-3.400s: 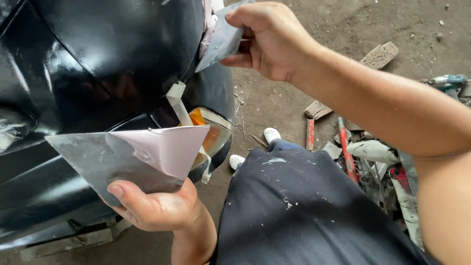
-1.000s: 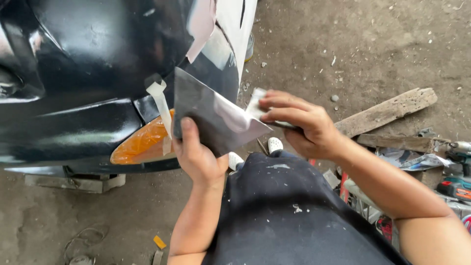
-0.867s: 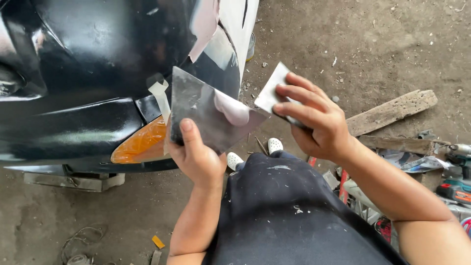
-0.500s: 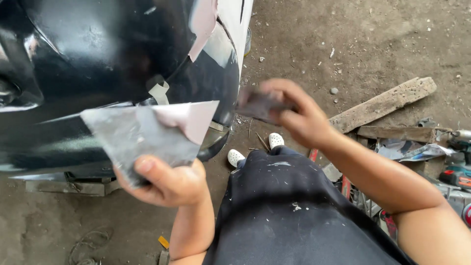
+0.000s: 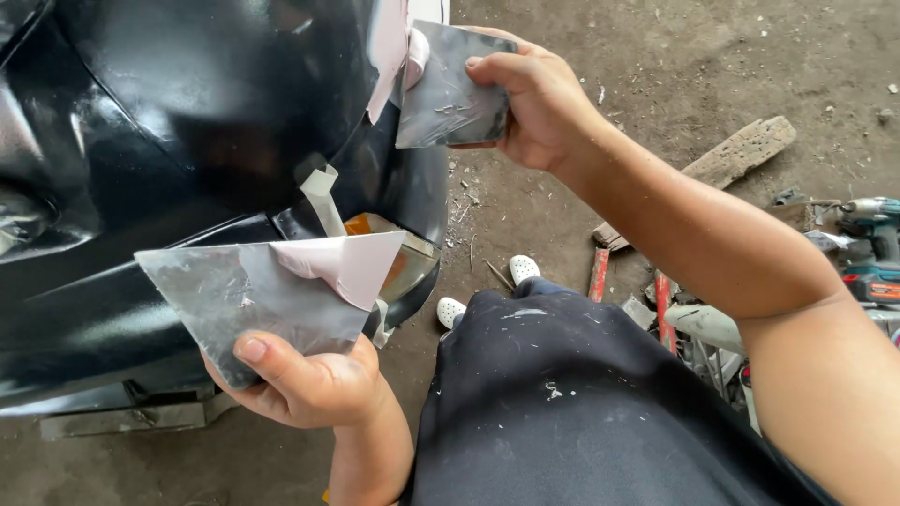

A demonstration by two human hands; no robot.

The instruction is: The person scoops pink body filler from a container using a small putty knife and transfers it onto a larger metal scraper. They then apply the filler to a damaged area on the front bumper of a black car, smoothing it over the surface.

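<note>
My left hand (image 5: 305, 384) grips a flat grey metal plate (image 5: 234, 295) by its lower edge; a smear of pale pink filler (image 5: 342, 267) sits on the plate's right part. My right hand (image 5: 534, 103) holds a small grey metal spreader (image 5: 450, 89) up against the glossy black car body panel (image 5: 187, 112), at a pale pink filled patch (image 5: 389, 47) on the panel's edge. An orange lamp (image 5: 361, 225) and a strip of tape (image 5: 323, 192) show on the panel between the two hands.
I crouch on a dirt floor (image 5: 675, 66), dark trousers (image 5: 562, 403) and white shoes (image 5: 487, 290) below me. A wooden block (image 5: 741, 150), red-handled tools (image 5: 600, 272) and a cordless drill (image 5: 872, 244) lie at the right.
My right hand has lifted the spreader from the plate up to the pink patch on the panel. My left hand lowered the plate and holds it flatter.
</note>
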